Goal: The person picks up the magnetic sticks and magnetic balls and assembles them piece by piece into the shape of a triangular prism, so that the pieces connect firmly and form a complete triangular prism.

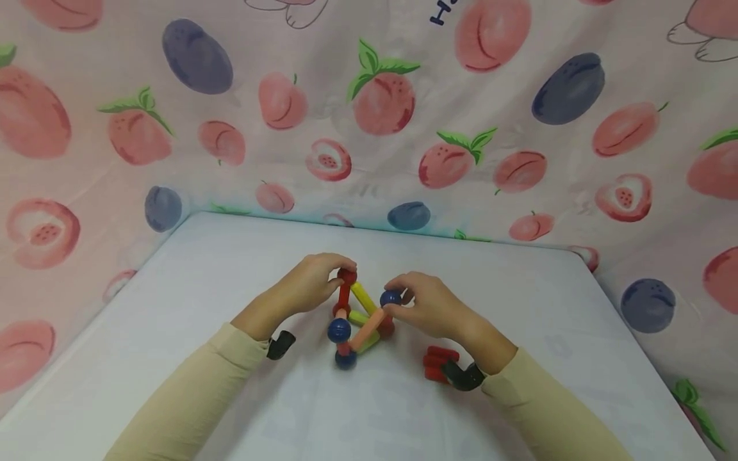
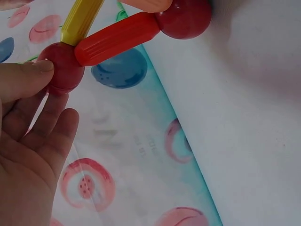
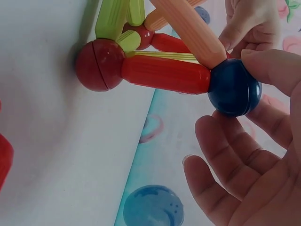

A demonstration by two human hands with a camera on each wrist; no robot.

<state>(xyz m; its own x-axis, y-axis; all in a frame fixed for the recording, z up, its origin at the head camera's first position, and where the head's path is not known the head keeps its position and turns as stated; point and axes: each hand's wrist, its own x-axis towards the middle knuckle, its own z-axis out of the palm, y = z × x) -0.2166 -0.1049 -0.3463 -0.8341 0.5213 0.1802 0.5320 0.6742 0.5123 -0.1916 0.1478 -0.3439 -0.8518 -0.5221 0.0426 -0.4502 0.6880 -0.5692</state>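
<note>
A frame of coloured rods and balls stands on the table. With thumb and fingers my left hand (image 1: 311,282) pinches a red ball (image 2: 65,68) at one upper corner, where a yellow rod (image 2: 82,19) and a red rod (image 2: 117,37) meet. My right hand (image 1: 432,304) pinches a blue ball (image 3: 235,88) at another upper corner, joined to a red rod (image 3: 165,74) and an orange rod (image 3: 193,33). Below it sits a red ball (image 3: 99,65) with a lime-green rod (image 3: 112,19). Nearer the front are an upper blue ball (image 1: 339,330) and a lower blue ball (image 1: 345,359).
Several loose red rods (image 1: 441,352) lie on the white table (image 1: 323,416) by my right wrist, partly covered by a black wrist strap (image 1: 463,376). A fruit-printed cloth (image 1: 369,173) rises behind the table.
</note>
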